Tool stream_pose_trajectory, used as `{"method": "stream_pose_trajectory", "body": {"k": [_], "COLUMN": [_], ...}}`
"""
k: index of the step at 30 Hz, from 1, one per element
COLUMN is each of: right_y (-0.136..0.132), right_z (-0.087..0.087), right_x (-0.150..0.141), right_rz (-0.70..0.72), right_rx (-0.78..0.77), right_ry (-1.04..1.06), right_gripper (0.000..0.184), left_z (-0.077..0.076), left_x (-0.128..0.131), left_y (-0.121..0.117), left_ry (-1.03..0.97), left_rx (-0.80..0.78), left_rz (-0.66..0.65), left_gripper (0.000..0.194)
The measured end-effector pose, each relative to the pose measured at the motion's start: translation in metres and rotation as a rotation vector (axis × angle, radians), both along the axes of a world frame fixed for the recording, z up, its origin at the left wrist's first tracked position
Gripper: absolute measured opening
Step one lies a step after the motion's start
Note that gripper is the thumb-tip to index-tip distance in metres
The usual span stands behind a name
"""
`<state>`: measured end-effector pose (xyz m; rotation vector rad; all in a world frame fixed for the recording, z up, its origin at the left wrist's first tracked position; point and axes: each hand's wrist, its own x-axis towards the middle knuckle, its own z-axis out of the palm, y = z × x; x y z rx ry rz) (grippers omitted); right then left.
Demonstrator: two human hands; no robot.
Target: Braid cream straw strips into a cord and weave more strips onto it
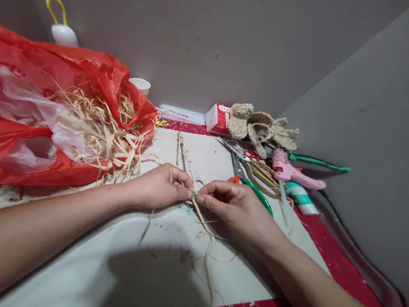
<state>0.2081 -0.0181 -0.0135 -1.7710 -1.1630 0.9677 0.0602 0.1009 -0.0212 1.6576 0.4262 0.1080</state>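
Observation:
A thin twisted raffia cord [188, 159] runs in a narrow loop toward the back of the white board [147, 282]. My left hand [166, 185] pinches the near end of this cord between thumb and fingers. Facing it, my right hand [236, 205] pinches raffia at the same spot, the fingertips of both hands almost touching. Loose raffia strands [206, 256] trail from between the hands toward the front edge. Exactly how the strands cross under my fingertips is hidden.
At left, a red plastic bag [19, 160] spills raffia [110, 138]. Scissors [262, 198], a pink glue gun [297, 173], woven pieces [239, 121] and a red-and-white box [217, 118] crowd the right. A white cup [141, 85] stands behind the bag, near the grey wall [252, 39].

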Motion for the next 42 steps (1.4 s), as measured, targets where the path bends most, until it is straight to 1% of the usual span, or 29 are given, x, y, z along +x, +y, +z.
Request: {"method": "stream_pose_trajectory", "body": {"k": [3,5,7,10,12,14,16,19,22,26,30,33,36,39,42], "right_y": [-0.001,-0.002,-0.003,-0.005,-0.005,-0.006,-0.006,-0.006,-0.008,-0.011,-0.013,-0.013,-0.013,-0.012,-0.011], "right_z": [-0.001,-0.003,-0.006,-0.012,-0.014,-0.015,-0.016,-0.017,-0.017,-0.014,-0.012,-0.011,-0.01,-0.007,-0.004], "right_x": [-0.003,-0.005,-0.007,-0.009,-0.011,-0.013,-0.014,-0.017,-0.018,-0.021,-0.023,-0.022,-0.024,-0.027,-0.03], "right_rz": [0.043,0.069,0.092,0.139,0.173,0.197,0.214,0.192,0.155,0.167,0.153,0.079,-0.058,-0.182,-0.263], "right_rx": [0.008,0.042,0.118,0.294,0.391,0.439,0.455,0.443,0.361,0.245,0.23,0.165,0.086,0.051,0.03], "right_ry": [-0.13,-0.257,-0.429,-0.725,-0.876,-0.97,-1.008,-0.926,-0.77,-0.7,-0.627,-0.404,-0.137,0.077,0.27], "right_gripper": [0.018,0.018,0.018,0.018,0.018,0.018,0.02,0.022,0.02,0.017,0.017,0.017,0.019,0.02,0.024], "left_z": [-0.001,0.001,0.002,0.004,0.004,0.004,0.002,0.001,0.0,-0.001,0.0,0.002,0.002,-0.001,-0.002], "left_x": [-0.001,0.0,0.0,0.0,0.0,0.0,0.001,0.002,0.002,0.001,0.001,0.001,0.001,0.002,0.002], "left_y": [0.0,-0.001,-0.001,-0.002,-0.004,-0.007,-0.011,-0.017,-0.02,-0.021,-0.021,-0.022,-0.023,-0.024,-0.024], "left_ry": [0.005,0.028,0.055,0.073,0.076,0.08,0.083,0.088,0.097,0.097,0.106,0.09,0.06,0.03,0.013], "left_rx": [0.089,0.133,0.155,0.158,0.157,0.15,0.128,0.08,0.038,-0.038,-0.082,-0.095,-0.092,-0.079,-0.082], "left_rz": [-0.023,-0.025,-0.024,-0.013,-0.001,0.021,0.057,0.121,0.164,0.157,0.161,0.172,0.2,0.215,0.213], "left_gripper": [0.013,0.013,0.014,0.016,0.016,0.017,0.017,0.017,0.016,0.015,0.013,0.014,0.016,0.017,0.017]}}
